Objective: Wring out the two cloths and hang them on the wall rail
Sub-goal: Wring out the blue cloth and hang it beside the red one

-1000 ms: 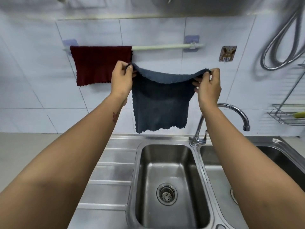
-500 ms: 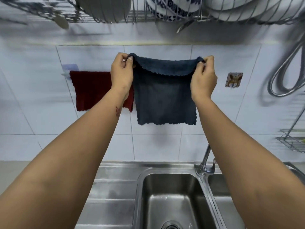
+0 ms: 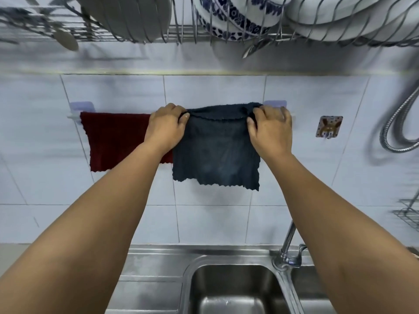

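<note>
Head view, only cam I've got: my left hand is closed in a pinch on the top left corner of the dark blue cloth, my right hand closed the same way on the top right corner, both up at the wall rail mid-frame. Cloth's top edge looks folded over the rail btwn my hands, the rest hanging flat vs the tile; can't tell how much sits behind the rail. Red cloth already hangs on the left stretch, its right edge hidden behind my left hand & wrist. What could go wrong, imo: if too little is draped over the back, the wet weight in front pulls it off once I let go, and it drops toward the sink at bottom centre. My left hand could also snag the red cloth as it pulls away. Blue cloth sits tight vs the right-hand rail bracket, so it may bunch there. Surroundings: white tiled wall, steel counter w/ drainboard lower left, tap lower right, dish rack w/ plates and bowls across the top, shower hose and a sticker hook at right.
</note>
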Demonstrator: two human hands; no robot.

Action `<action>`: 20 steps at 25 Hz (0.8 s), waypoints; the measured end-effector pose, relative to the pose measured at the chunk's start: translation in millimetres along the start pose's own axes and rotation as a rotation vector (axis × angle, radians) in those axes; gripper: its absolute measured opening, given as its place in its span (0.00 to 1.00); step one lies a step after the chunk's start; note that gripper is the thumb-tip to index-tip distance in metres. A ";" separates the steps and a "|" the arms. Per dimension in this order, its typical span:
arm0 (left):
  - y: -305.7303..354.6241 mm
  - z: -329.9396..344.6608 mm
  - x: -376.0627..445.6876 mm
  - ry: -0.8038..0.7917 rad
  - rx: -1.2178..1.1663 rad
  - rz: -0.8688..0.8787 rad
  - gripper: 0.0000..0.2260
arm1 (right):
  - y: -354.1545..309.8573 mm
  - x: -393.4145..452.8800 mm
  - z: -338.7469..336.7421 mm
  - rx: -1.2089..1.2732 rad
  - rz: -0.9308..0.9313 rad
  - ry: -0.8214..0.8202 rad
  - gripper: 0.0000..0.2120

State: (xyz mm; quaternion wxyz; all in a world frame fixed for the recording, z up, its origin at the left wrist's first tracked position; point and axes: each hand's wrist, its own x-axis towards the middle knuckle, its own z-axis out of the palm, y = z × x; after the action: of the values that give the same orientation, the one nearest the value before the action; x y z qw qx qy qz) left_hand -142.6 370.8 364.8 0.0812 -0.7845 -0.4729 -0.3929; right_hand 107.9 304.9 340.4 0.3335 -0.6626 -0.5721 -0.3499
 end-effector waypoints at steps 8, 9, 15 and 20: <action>19.7 -5.2 31.2 -0.344 0.266 -0.253 0.33 | -13.9 43.5 -7.1 -0.198 0.162 -0.329 0.32; 18.4 -5.0 30.2 -0.300 0.242 -0.237 0.31 | -14.5 42.7 -7.4 -0.229 0.140 -0.290 0.30; 8.5 0.2 12.3 -0.036 0.070 -0.045 0.16 | -22.7 26.4 -1.1 -0.104 0.184 0.031 0.21; 3.5 5.0 -0.6 0.123 0.085 0.108 0.13 | -18.2 20.3 0.4 -0.057 -0.045 0.104 0.16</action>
State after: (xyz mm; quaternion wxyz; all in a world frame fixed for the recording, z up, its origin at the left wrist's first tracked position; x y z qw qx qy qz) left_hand -137.3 371.0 361.8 0.1646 -0.7790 -0.4401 -0.4151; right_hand 92.0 318.2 358.0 0.3357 -0.6397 -0.5586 -0.4075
